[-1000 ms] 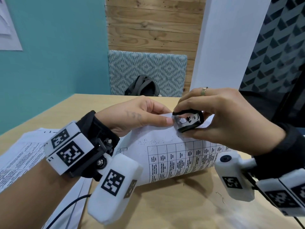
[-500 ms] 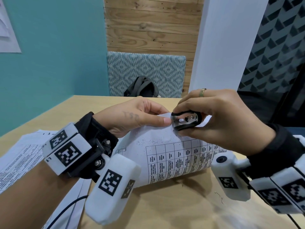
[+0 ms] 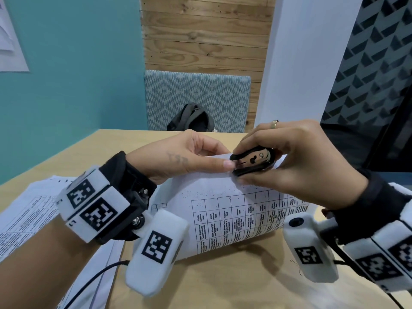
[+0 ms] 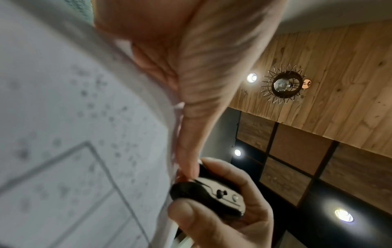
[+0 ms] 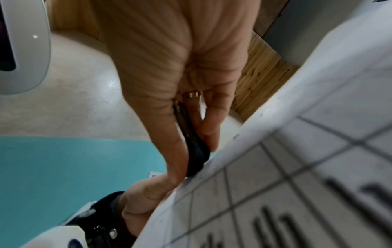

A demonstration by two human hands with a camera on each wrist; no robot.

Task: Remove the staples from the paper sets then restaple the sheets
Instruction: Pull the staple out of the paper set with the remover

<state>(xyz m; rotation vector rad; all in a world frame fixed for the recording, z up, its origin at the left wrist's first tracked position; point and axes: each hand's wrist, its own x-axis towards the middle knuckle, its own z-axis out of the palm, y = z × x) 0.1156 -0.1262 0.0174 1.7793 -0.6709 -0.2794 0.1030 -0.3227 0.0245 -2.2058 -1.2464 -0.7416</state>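
Observation:
A stapled paper set (image 3: pixel 225 210) printed with a table curves up off the wooden table (image 3: pixel 223 284), its top corner raised. My left hand (image 3: pixel 189 157) pinches that corner between thumb and fingers. My right hand (image 3: pixel 287 161) grips a black and silver staple remover (image 3: pixel 252 160) squeezed nearly closed, its tip pressed against the same corner beside my left thumb. In the left wrist view the staple remover (image 4: pixel 212 196) sits at the paper's (image 4: pixel 74 134) edge. The right wrist view shows the staple remover (image 5: pixel 195 151) edge-on against the paper set (image 5: pixel 286 167). The staple itself is hidden.
More printed sheets (image 3: pixel 24 215) lie flat at the table's left. A loose bent staple (image 3: pixel 295 263) lies on the table near my right wrist. A black cable (image 3: pixel 93 279) runs under my left wrist. A patterned chair (image 3: pixel 196 99) with a dark backpack (image 3: pixel 191 119) stands behind the table.
The staple remover has been squeezed from open to nearly closed at the paper's corner. Both hands have stayed about where they were.

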